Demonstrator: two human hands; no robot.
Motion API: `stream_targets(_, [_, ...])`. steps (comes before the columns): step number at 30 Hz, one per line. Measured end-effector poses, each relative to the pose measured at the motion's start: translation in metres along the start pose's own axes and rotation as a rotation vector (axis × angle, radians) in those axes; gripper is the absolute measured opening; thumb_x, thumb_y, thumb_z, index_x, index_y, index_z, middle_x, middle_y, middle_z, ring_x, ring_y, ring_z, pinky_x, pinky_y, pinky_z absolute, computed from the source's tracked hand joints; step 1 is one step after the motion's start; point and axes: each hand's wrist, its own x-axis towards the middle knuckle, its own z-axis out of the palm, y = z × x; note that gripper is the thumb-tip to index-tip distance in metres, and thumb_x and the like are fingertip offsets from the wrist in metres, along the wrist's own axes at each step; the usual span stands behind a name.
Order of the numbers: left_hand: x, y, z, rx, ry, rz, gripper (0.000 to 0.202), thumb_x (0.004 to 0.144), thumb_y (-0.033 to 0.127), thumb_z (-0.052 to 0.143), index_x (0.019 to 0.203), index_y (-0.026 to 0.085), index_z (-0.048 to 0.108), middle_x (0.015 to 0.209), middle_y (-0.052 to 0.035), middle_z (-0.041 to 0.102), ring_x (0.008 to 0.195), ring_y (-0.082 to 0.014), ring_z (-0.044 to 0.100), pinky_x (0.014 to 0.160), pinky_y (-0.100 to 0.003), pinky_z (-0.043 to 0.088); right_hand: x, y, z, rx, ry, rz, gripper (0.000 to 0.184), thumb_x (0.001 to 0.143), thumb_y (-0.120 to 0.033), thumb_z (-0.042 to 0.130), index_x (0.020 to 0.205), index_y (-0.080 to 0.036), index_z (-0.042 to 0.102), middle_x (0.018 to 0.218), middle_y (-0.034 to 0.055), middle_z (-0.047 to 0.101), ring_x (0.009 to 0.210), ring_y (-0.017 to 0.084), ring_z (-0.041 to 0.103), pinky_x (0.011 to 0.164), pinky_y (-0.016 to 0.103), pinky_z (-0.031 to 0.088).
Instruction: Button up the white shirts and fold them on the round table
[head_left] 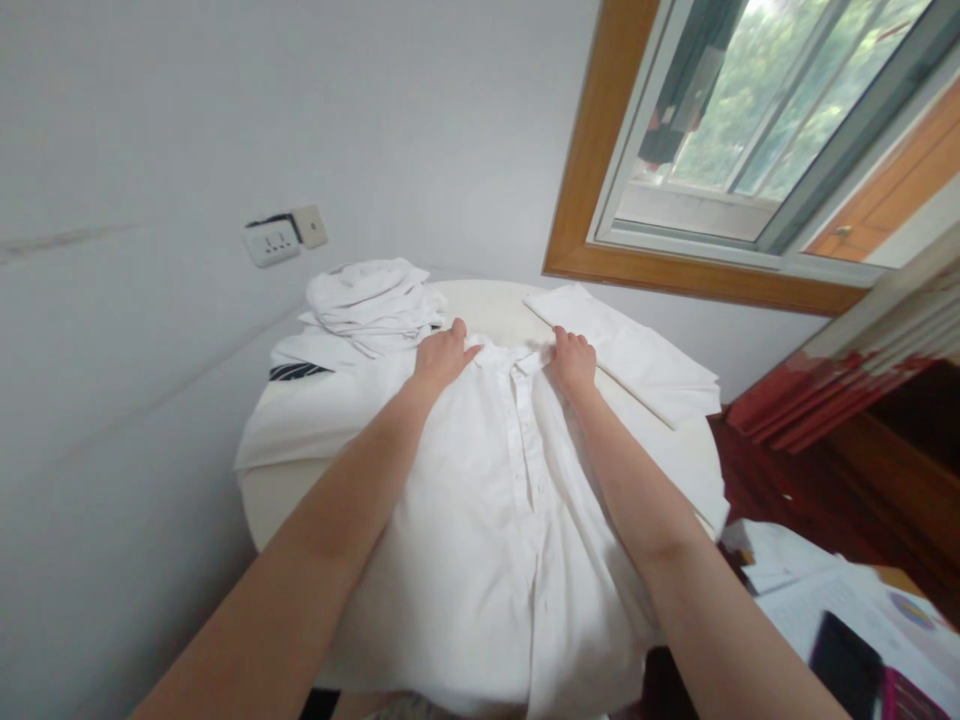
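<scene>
A white button-front shirt (495,520) lies spread face up on a small round white table (277,495), its hem hanging over the near edge. My left hand (442,357) rests on the left side of the collar, fingers curled onto the fabric. My right hand (574,360) presses the right side of the collar, fingers bent down on it. Both hands sit at the shirt's far end, either side of the button placket.
A heap of white garments (375,300) lies at the table's back left over a dark striped item (296,372). A folded white shirt (637,355) lies at the back right. Wall socket (274,240), window (757,130), papers and a dark phone (844,650) on the right.
</scene>
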Motion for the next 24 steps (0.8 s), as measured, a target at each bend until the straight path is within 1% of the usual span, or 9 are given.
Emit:
stream_targets(3, [-0.009, 0.003, 0.000, 0.046, 0.083, 0.107, 0.054, 0.089, 0.049, 0.050, 0.129, 0.014, 0.045, 0.122, -0.0204, 0.057, 0.120, -0.0355, 0.049, 0.099, -0.047, 0.034, -0.001, -0.008, -0.012, 0.013, 0.060, -0.094, 0.040, 0.094, -0.017, 0.038, 0.134, -0.018, 0.045, 0.118, 0.0144, 0.059, 0.112, 0.025, 0.050, 0.088, 0.033, 0.039])
stream_targets(6, [-0.021, 0.007, -0.004, 0.059, 0.137, 0.206, 0.051, 0.087, 0.041, 0.055, 0.131, 0.017, 0.047, 0.140, -0.0187, 0.044, 0.131, -0.0360, 0.037, 0.109, -0.053, 0.023, -0.006, -0.007, -0.020, 0.051, -0.077, -0.166, 0.038, 0.093, -0.013, 0.035, 0.125, -0.018, 0.054, 0.115, 0.0121, 0.063, 0.107, 0.022, 0.056, 0.087, 0.030, 0.041])
stream_targets(8, [-0.032, 0.013, -0.008, 0.019, 0.118, 0.245, 0.045, 0.088, 0.037, 0.054, 0.129, 0.018, 0.051, 0.144, -0.0153, 0.041, 0.133, -0.0329, 0.036, 0.111, -0.050, 0.024, -0.014, -0.002, -0.022, 0.037, -0.212, -0.170, 0.036, 0.093, -0.012, 0.035, 0.119, -0.016, 0.059, 0.111, 0.0127, 0.065, 0.103, 0.022, 0.059, 0.086, 0.030, 0.043])
stream_targets(12, [-0.059, 0.038, -0.009, -0.163, -0.001, 0.306, 0.040, 0.093, 0.033, 0.042, 0.129, 0.020, 0.053, 0.139, -0.0103, 0.049, 0.128, -0.0234, 0.043, 0.108, -0.039, 0.034, -0.041, 0.000, -0.019, -0.006, -0.382, -0.187, 0.034, 0.093, -0.014, 0.036, 0.107, -0.009, 0.066, 0.105, 0.0172, 0.067, 0.102, 0.025, 0.062, 0.087, 0.032, 0.044])
stream_targets(14, [-0.074, 0.051, -0.005, -0.224, -0.054, 0.392, 0.045, 0.095, 0.035, 0.038, 0.136, 0.020, 0.047, 0.144, -0.0094, 0.045, 0.133, -0.0215, 0.039, 0.111, -0.037, 0.032, -0.058, -0.006, -0.015, 0.034, -0.383, -0.244, 0.034, 0.094, -0.018, 0.035, 0.109, -0.009, 0.065, 0.109, 0.0176, 0.067, 0.107, 0.025, 0.061, 0.094, 0.034, 0.043])
stream_targets(15, [-0.081, 0.055, -0.002, -0.231, -0.080, 0.431, 0.048, 0.096, 0.037, 0.037, 0.140, 0.021, 0.044, 0.148, -0.0090, 0.041, 0.137, -0.0219, 0.035, 0.113, -0.038, 0.029, -0.066, -0.010, -0.013, 0.057, -0.356, -0.253, 0.036, 0.095, -0.020, 0.035, 0.114, -0.009, 0.063, 0.115, 0.0179, 0.064, 0.113, 0.025, 0.058, 0.098, 0.035, 0.040])
stream_targets(19, [-0.097, 0.057, 0.008, -0.181, -0.194, 0.489, 0.054, 0.096, 0.051, 0.031, 0.145, 0.028, 0.037, 0.155, -0.0044, 0.030, 0.144, -0.0240, 0.024, 0.117, -0.044, 0.018, -0.090, -0.017, -0.003, 0.115, -0.245, -0.158, 0.047, 0.099, -0.030, 0.027, 0.139, -0.014, 0.045, 0.147, 0.0141, 0.041, 0.137, 0.027, 0.035, 0.110, 0.045, 0.030])
stream_targets(21, [-0.099, 0.052, 0.009, -0.166, -0.226, 0.492, 0.055, 0.096, 0.055, 0.027, 0.146, 0.032, 0.035, 0.156, -0.0018, 0.028, 0.145, -0.0230, 0.021, 0.118, -0.046, 0.014, -0.094, -0.012, 0.001, 0.136, -0.271, -0.141, 0.050, 0.100, -0.038, 0.025, 0.144, -0.020, 0.039, 0.153, 0.0095, 0.034, 0.141, 0.027, 0.028, 0.111, 0.051, 0.027])
stream_targets(24, [-0.098, 0.048, 0.007, -0.159, -0.247, 0.488, 0.057, 0.096, 0.057, 0.023, 0.147, 0.034, 0.032, 0.157, -0.0009, 0.024, 0.146, -0.0222, 0.019, 0.118, -0.047, 0.012, -0.092, 0.009, 0.005, 0.141, -0.292, -0.148, 0.054, 0.098, -0.051, 0.024, 0.145, -0.027, 0.037, 0.154, 0.0060, 0.031, 0.141, 0.028, 0.028, 0.110, 0.056, 0.026])
